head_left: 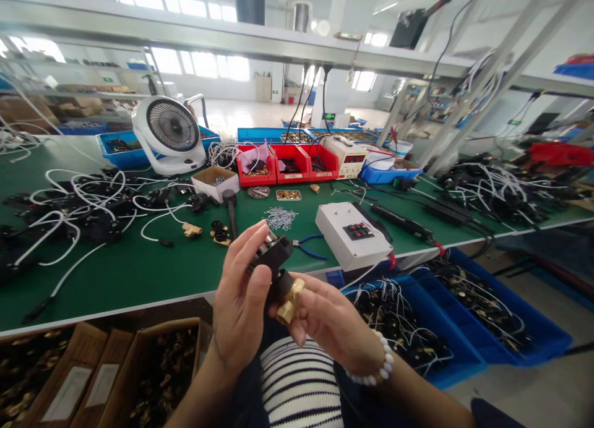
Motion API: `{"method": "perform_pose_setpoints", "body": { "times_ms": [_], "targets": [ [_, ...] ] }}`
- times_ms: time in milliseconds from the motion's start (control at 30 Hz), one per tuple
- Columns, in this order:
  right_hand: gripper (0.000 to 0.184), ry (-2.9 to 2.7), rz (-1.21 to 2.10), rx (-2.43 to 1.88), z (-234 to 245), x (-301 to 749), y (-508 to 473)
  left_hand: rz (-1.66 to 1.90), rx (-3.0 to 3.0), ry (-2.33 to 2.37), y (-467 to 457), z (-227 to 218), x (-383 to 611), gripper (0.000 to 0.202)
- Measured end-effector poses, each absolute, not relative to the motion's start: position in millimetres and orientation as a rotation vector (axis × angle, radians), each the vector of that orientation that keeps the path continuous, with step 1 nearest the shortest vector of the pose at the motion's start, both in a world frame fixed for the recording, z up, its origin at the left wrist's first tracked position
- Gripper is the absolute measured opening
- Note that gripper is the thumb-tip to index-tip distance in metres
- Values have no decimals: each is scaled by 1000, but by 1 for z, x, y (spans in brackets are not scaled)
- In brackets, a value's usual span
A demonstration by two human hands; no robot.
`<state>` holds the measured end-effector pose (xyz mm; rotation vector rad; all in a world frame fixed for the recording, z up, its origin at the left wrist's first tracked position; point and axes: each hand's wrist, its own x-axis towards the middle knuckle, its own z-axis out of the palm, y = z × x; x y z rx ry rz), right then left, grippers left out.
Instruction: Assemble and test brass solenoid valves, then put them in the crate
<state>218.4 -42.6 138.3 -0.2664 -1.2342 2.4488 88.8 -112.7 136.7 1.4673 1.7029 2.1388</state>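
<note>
Before me, over the front edge of the bench, my left hand (244,292) is wrapped round a black plastic housing (277,253) with shiny metal parts on its upper side. Fingers of my right hand (331,316) grip a brass valve fitting (291,301), which sits against the black lower end of the housing. Palm and fingers hide part of both pieces. Blue-handled pliers (310,248) lie just beyond my hands. A black screwdriver-like tool (231,213) stands to the left of them, beside black rings (219,231) and a loose brass fitting (192,230).
Small metal clips (281,218) lie in a pile on the green bench (153,279). A grey switch box (352,236) is to the right. Red bins (292,168), a power supply (346,159) and a fan (169,131) stand behind. Blue crates (457,360) are low right; cartons (111,372) low left.
</note>
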Motion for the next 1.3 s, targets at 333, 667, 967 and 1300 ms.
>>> {"method": "perform_pose_setpoints", "body": {
  "times_ms": [333, 667, 967, 1300],
  "targets": [
    [53, -1386, 2171, -346, 136, 214, -50, 2028, 1608, 1836, -115, 137, 90, 36],
    [40, -1399, 2154, -325, 135, 211, -49, 2054, 1608, 1798, -113, 134, 88, 31],
    [37, -1360, 2070, -419, 136, 211, -43, 1874, 1677, 1717, -115, 124, 82, 59],
    [37, -1659, 1578, -439, 142, 217, -29, 1836, 1869, 2118, -123, 131, 91, 80]
  ]
}}
